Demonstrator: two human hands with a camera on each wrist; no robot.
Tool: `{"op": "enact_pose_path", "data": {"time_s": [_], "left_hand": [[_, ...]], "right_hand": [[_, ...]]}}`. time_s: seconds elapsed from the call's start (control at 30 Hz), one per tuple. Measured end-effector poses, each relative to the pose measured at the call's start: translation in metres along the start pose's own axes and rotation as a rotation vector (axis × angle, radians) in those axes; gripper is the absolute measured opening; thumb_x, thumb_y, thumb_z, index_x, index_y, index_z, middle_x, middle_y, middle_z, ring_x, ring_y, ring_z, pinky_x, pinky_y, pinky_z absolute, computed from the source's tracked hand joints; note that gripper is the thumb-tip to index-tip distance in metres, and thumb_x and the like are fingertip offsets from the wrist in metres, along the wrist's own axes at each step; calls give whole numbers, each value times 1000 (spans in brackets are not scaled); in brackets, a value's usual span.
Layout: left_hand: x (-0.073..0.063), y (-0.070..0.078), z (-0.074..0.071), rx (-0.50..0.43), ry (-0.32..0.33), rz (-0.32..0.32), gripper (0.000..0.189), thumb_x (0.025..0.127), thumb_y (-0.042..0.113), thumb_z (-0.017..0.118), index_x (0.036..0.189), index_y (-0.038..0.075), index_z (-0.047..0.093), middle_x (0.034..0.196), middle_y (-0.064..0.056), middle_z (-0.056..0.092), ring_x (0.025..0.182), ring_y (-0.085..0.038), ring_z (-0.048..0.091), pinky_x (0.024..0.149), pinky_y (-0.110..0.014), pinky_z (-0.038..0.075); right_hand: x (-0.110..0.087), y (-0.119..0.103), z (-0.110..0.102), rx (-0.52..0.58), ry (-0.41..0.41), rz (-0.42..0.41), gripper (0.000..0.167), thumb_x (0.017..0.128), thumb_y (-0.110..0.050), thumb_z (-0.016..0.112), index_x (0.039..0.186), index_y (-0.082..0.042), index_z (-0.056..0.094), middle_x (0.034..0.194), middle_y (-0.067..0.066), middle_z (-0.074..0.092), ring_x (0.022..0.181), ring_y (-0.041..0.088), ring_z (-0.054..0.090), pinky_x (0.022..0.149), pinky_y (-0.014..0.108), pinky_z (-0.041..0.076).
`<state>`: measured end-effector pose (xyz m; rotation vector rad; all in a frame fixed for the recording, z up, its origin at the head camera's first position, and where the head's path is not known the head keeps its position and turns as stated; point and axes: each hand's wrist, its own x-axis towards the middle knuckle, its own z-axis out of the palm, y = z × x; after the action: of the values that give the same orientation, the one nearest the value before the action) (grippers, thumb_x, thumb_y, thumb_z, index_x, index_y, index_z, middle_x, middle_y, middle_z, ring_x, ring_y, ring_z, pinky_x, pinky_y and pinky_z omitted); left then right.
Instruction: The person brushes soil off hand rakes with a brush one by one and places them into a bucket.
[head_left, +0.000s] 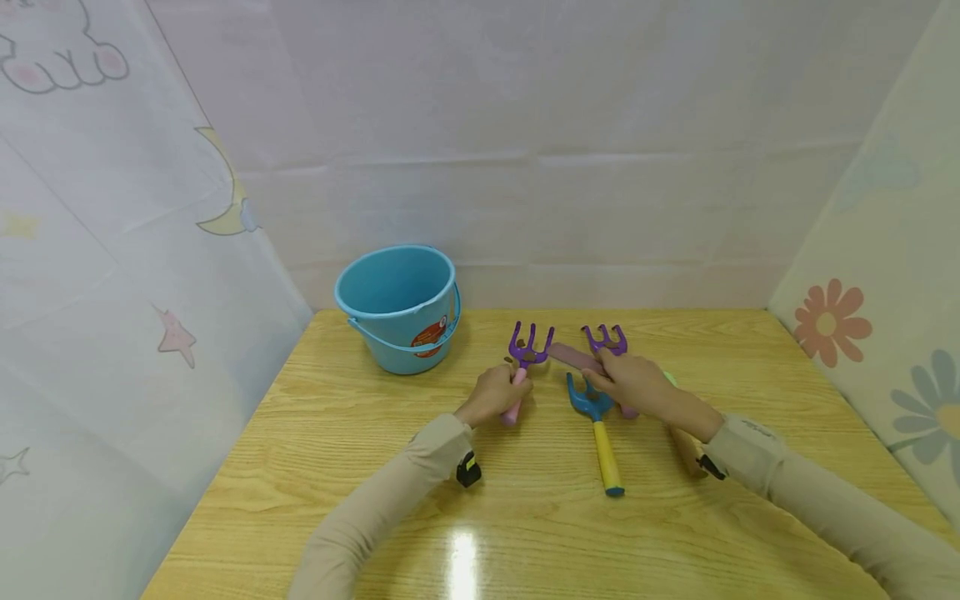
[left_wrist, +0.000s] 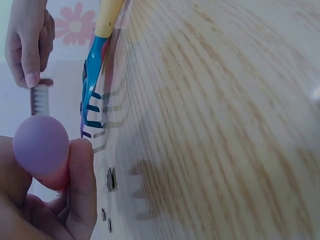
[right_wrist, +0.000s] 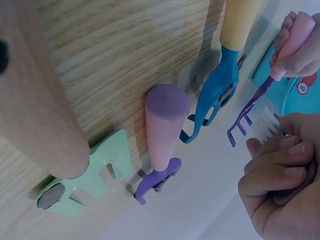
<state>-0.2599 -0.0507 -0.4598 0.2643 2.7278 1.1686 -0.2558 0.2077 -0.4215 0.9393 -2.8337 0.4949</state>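
Observation:
My left hand (head_left: 489, 394) grips the pink handle of a small garden fork (head_left: 527, 356) with purple tines, held above the table in the right wrist view. Brown flakes lie on its head. My right hand (head_left: 636, 385) holds a scrubbing brush (head_left: 573, 357) with white bristles (right_wrist: 265, 124), which face the purple tines. Below the right hand lies a blue fork (head_left: 604, 450) with a yellow handle. A second purple fork (right_wrist: 164, 130) with a pink handle lies beside it, partly hidden by the hand in the head view.
A light blue bucket (head_left: 405, 335) stands at the back left, its handle hanging down. Under the right forearm lies a green rake (right_wrist: 107, 162) with a wooden handle, a grey-brown patch on it. Several dark flakes (left_wrist: 110, 180) are near the left hand. Printed cloth walls (head_left: 525, 225) surround the table.

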Motion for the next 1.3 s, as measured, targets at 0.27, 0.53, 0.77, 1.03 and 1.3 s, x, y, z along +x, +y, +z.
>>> {"op": "enact_pose_path", "data": {"time_s": [0.27,0.53,0.77,1.03,1.3], "left_hand": [[-3,0,1,17,2,-29,24,94,30,63,84,8,57,65,-4,60,48,-11,54,43,-21,38],[-5,-1,1,19,8,-8,25,93,32,63,83,10,58,68,-2,59,52,-11,54,46,-22,41],[-6,-1,0,24,17,2,26,92,33,63,81,10,58,66,-1,58,51,-10,52,47,-23,40],[-8,-1,1,7,9,-4,26,92,33,64,82,9,58,67,-2,58,51,-11,53,46,-22,41],[-9,-2,1,-1,13,-1,27,91,35,65,82,10,59,65,-1,58,51,-10,52,47,-22,41]], "right_hand": [[8,-6,1,-11,-2,-32,24,99,-22,62,86,-6,51,54,-7,36,41,4,32,41,19,25],[16,-15,2,-4,-3,-56,21,98,-20,63,96,0,57,55,-8,40,42,4,35,41,19,27],[20,-13,9,31,-34,-73,22,100,-21,61,96,0,55,57,-8,45,42,3,38,40,18,29],[23,-9,14,56,-40,-89,20,100,-18,61,97,0,55,60,-7,45,45,2,39,41,18,31],[23,-5,14,-18,18,-101,22,97,-19,65,97,2,56,57,-7,43,43,3,37,40,19,30]]}}
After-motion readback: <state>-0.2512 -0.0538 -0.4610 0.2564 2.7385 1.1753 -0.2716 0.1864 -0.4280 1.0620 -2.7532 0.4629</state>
